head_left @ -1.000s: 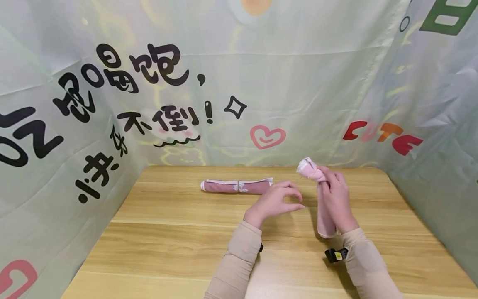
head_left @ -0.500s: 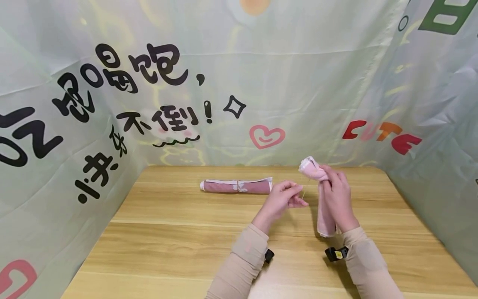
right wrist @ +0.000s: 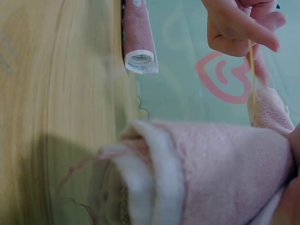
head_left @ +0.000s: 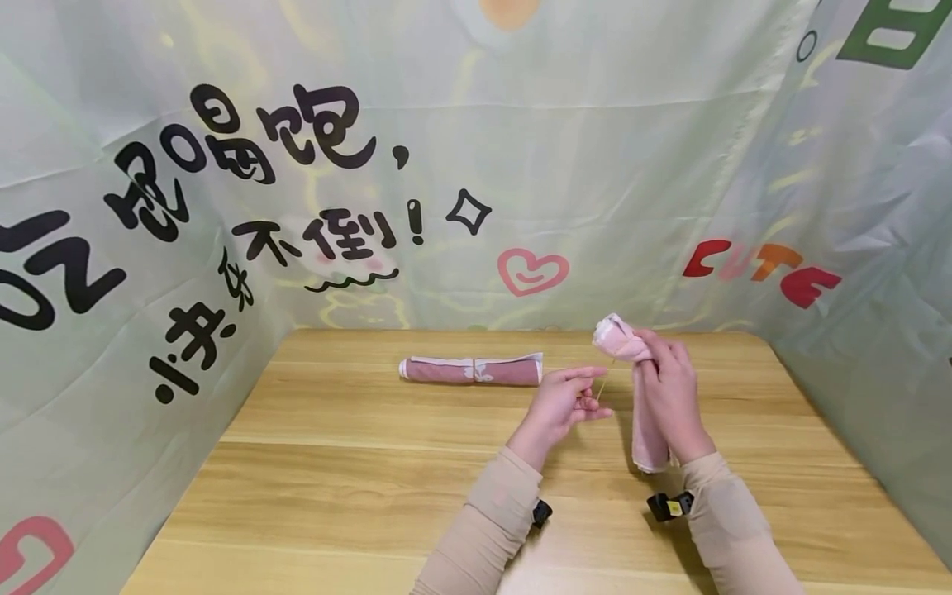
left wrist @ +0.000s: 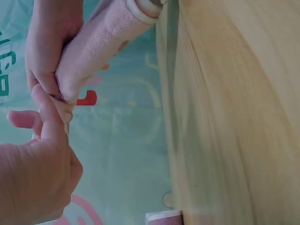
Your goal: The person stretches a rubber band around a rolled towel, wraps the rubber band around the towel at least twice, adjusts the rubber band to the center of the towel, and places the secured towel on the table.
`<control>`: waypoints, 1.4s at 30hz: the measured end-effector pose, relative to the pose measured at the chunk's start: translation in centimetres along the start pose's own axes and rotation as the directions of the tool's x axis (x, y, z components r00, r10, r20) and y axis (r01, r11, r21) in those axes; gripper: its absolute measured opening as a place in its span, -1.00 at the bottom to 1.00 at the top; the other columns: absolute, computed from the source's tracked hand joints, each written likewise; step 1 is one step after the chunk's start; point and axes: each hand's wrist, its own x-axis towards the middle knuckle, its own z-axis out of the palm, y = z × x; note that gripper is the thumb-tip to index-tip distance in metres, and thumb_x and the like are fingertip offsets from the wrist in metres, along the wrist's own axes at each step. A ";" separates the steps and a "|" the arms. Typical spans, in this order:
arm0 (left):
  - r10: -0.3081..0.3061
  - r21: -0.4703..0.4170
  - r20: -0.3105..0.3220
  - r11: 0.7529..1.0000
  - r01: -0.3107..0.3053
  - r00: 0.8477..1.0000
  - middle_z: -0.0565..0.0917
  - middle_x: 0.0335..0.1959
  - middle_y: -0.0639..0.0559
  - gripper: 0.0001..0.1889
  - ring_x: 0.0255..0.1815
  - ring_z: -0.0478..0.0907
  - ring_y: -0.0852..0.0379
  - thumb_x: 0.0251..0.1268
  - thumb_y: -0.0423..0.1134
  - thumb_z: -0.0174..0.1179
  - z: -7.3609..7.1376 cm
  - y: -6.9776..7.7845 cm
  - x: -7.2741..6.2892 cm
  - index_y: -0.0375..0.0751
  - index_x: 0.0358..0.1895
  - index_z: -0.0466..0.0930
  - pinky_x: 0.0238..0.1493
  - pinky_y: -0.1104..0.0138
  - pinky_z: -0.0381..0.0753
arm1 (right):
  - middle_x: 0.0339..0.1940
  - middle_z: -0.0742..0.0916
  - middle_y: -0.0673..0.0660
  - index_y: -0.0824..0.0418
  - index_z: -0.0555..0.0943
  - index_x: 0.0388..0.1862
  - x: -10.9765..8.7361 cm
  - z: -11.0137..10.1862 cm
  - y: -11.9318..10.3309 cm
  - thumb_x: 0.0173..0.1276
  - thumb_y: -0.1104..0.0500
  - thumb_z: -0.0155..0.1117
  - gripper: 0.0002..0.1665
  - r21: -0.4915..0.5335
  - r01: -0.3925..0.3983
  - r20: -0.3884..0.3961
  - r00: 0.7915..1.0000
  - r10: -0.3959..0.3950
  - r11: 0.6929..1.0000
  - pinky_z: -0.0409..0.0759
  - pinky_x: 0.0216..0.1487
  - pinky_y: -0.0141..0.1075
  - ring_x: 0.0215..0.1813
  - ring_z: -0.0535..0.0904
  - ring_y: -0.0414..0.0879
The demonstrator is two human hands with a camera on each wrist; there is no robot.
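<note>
A light pink towel (head_left: 619,340), rolled and bent over, is held up off the table by my right hand (head_left: 675,397), whose fingers grip it at the bend. One end points to the back left; the other hangs toward the table. To the left of it, my left hand (head_left: 552,406) has a thin yellow rubber band (right wrist: 253,70) hooked on its fingers. The right wrist view shows the band stretched taut between those fingers and the short end of the towel. Loose threads trail from the towel's near end there.
Behind my left hand lies a second rolled towel (head_left: 439,373), darker pink with white edging and tied round its middle. The wooden table (head_left: 335,479) ends at a printed cloth backdrop (head_left: 632,182) on the back and sides.
My left hand has moved slightly right and its fingers have closed on the rubber band, pulling it out from the pink towel. The right hand and towel have stayed nearly still.
</note>
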 end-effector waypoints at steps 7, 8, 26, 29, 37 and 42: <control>0.129 0.375 -0.108 0.924 -0.080 0.986 0.53 -0.56 -0.07 -0.66 -0.82 0.33 0.28 0.40 -0.47 -0.02 0.5 -0.9 -0.2 -0.30 0.14 0.61 -0.66 0.40 0.58 | -0.10 0.55 0.34 0.13 0.61 0.15 -0.3 0.1 -0.4 0.43 0.35 0.10 -0.63 0.013 0.026 0.001 1.000 -0.026 1.000 0.46 -0.09 0.08 -0.08 0.50 0.20; 0.148 0.459 -0.109 0.885 -0.083 0.983 0.60 -0.52 -0.10 -0.67 -0.83 0.33 0.27 0.37 -0.47 0.02 0.5 -0.9 -0.2 -0.29 0.11 0.64 -0.69 0.40 0.56 | -0.10 0.55 0.34 0.13 0.61 0.14 -0.3 0.1 -0.4 0.42 0.36 0.10 -0.63 0.016 0.034 0.000 0.999 -0.034 0.999 0.46 -0.09 0.08 -0.08 0.50 0.20; 0.155 0.691 0.311 0.641 -0.335 0.938 0.67 -0.51 0.12 -0.74 -0.55 0.48 0.40 0.03 -0.25 0.47 -1.5 0.4 0.2 -0.31 -0.21 0.74 -0.48 0.47 0.54 | -0.13 0.56 0.34 0.14 0.62 0.11 -0.5 0.5 -0.8 0.37 0.43 0.08 -0.59 0.034 0.100 -0.016 0.995 -0.100 0.994 0.45 -0.10 0.08 -0.10 0.52 0.22; 0.152 0.707 0.331 0.614 -0.352 0.931 0.73 -0.42 0.05 -0.70 -0.46 0.51 0.45 0.02 -0.24 0.48 -1.6 0.5 0.3 -0.31 -0.17 0.73 -0.38 0.53 0.53 | -0.12 0.56 0.35 0.15 0.61 0.11 -0.5 0.5 -0.8 0.38 0.43 0.07 -0.59 0.032 0.106 -0.014 0.994 -0.105 0.994 0.45 -0.12 0.10 -0.11 0.52 0.22; 0.146 0.790 0.425 0.421 -0.445 0.893 0.68 -0.19 0.15 -0.64 -0.20 0.55 0.29 -0.01 -0.09 0.50 -2.0 0.8 0.1 -0.10 -0.11 0.73 -0.13 0.49 0.53 | -0.11 0.55 0.33 0.13 0.60 0.14 -0.5 0.7 -0.8 0.41 0.40 0.07 -0.61 0.033 0.094 0.022 0.995 -0.095 0.995 0.47 -0.11 0.11 -0.11 0.51 0.21; 0.279 0.833 0.514 0.061 -0.549 0.811 0.40 -0.14 0.22 -0.66 -0.02 0.28 0.26 -0.10 0.16 0.47 -2.2 0.9 -0.1 0.12 -0.25 0.76 0.05 0.45 0.29 | -0.08 0.54 0.33 0.12 0.58 0.16 -0.5 0.7 -0.6 0.43 0.38 0.06 -0.61 0.034 0.092 0.046 0.995 -0.093 0.995 0.47 -0.10 0.12 -0.09 0.51 0.21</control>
